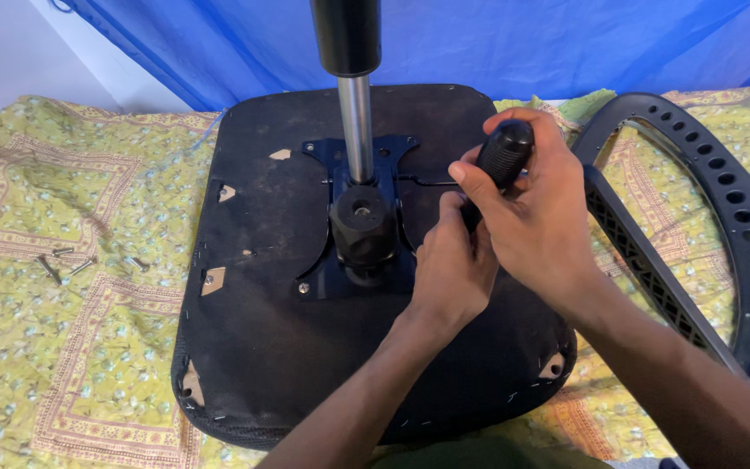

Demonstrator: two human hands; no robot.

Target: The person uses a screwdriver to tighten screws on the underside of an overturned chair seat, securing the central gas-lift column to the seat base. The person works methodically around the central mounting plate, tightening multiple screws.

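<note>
The black screwdriver handle (504, 155) is clasped by the right hand (527, 208); its shaft is steadied by the left hand (453, 265) over the seat underside (262, 339), well inside its edges.

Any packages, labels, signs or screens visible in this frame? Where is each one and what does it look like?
None in view. The frame shows only an upturned black chair seat with its metal post, a black chair back frame at the right, loose screws on a yellow patterned cloth, and a blue sheet behind.
The right hand grips a black tool handle; the left hand steadies it below.
</note>
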